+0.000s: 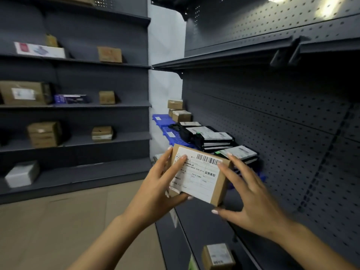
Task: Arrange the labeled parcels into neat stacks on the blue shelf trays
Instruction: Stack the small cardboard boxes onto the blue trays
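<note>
both hands on one parcel (202, 177) rn, held up in the air in front of the right shelf unit. left hand (155, 189) wraps the left edge, thumb on the label & fingers curled under. right hand (251, 199) pinches the right side, fingers on the top corner and thumb at the bottom corner. it's a small brown box w/ a big white label (196, 175) facing the cam, barcode up top, tilted a bit.

behind it is the blue tray (169, 133) on the right shelf. black parcels (212, 137) w/ white labels sit on it in low stacks, kinda fanned out and not squared up. another black one (241, 153) is just past the right fingertips. further back on the tray, a few small brown boxes (179, 112) piled up.

lower shelf near the bottom edge has one more brown box (218, 256) w/ a label.

left shelf unit (78, 106) across the aisle has scattered boxes on several levels, plus a white box (22, 174) on the lowest one. pretty blurry over there so can't read anything.
</note>
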Demonstrator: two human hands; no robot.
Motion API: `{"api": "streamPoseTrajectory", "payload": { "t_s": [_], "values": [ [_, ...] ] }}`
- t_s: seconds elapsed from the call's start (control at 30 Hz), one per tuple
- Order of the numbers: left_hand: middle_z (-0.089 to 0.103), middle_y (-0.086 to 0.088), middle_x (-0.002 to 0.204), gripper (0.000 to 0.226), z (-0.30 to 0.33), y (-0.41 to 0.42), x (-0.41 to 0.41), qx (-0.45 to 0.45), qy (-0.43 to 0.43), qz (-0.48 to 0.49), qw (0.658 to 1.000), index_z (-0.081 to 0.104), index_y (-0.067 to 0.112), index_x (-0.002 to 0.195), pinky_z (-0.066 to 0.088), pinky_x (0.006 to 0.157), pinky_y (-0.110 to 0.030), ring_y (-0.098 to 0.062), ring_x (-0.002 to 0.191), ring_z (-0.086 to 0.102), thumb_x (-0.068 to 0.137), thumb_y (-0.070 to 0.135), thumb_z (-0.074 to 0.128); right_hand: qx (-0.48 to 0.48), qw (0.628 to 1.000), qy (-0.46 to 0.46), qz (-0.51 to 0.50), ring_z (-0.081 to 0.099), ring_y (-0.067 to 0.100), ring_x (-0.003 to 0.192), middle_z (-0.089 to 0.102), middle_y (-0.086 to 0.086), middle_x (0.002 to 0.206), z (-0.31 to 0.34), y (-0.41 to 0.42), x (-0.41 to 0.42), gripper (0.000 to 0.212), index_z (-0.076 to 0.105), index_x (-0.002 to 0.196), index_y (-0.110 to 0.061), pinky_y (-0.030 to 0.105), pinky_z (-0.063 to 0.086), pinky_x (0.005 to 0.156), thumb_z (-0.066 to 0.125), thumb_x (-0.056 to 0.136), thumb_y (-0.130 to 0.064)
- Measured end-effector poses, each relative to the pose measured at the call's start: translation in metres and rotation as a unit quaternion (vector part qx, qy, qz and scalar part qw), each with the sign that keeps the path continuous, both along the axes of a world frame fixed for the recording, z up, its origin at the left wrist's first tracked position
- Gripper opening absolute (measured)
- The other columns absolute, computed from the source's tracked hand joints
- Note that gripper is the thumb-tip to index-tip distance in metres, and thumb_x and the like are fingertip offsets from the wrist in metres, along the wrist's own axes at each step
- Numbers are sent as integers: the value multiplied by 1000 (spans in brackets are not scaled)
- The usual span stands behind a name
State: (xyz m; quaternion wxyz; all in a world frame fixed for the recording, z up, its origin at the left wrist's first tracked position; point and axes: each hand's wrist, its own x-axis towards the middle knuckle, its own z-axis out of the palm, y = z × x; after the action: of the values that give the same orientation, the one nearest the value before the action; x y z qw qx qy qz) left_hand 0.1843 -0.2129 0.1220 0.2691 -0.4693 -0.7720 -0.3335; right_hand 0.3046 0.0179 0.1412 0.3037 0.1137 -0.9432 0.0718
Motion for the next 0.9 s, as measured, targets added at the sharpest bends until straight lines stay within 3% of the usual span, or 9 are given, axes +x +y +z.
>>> {"api": "streamPoseTrajectory", "payload": {
  "t_s": [0.2, 0.43, 0.6, 0.8, 0.9],
  "values": [
    [14, 4, 158, 79, -8, -44, -95, 5, -2, 48, 999, 27, 33, 147, 39, 103, -30, -13, 140, 28, 78, 60, 52, -23, 999, 0, 37, 30, 18, 136, 13, -4, 155, 0, -41, -109, 87, 21, 146, -41, 36, 36, 101, 58, 71, -66],
    [34, 0, 149, 71, -11, -108, -227, -36, 8, 80, 996, 36, 25, 145, 34, 101, -23, -13, 133, 34, 85, 63, 45, -63, 998, 11, 14, 26, 11, 135, 20, -5, 150, -7, -109, -238, 85, 21, 144, -44, 38, 40, 96, 56, 69, -64],
    [39, 0, 147, 68, -14, -150, -319, -69, 8, 87, 994, 38, 25, 143, 37, 103, -28, -13, 131, 38, 86, 61, 43, -95, 995, -6, -25, 27, 12, 135, 18, -8, 151, -11, -147, -319, 86, 19, 142, -51, 39, 42, 96, 56, 67, -71],
    [37, 4, 147, 69, -22, -160, -403, -71, -25, 75, 994, 33, 27, 145, 35, 104, -27, -10, 132, 35, 86, 62, 42, -108, 992, -16, -54, 26, 12, 134, 18, -10, 148, -16, -164, -398, 88, 17, 140, -55, 34, 35, 96, 53, 63, -78],
    [37, 6, 147, 69, -27, -150, -448, -73, -33, 66, 995, 33, 28, 145, 33, 103, -24, -8, 131, 34, 86, 62, 42, -114, 991, -20, -67, 31, 14, 132, 22, -8, 147, -21, -157, -439, 89, 18, 140, -54, 34, 39, 96, 57, 63, -76]
  ]
}}
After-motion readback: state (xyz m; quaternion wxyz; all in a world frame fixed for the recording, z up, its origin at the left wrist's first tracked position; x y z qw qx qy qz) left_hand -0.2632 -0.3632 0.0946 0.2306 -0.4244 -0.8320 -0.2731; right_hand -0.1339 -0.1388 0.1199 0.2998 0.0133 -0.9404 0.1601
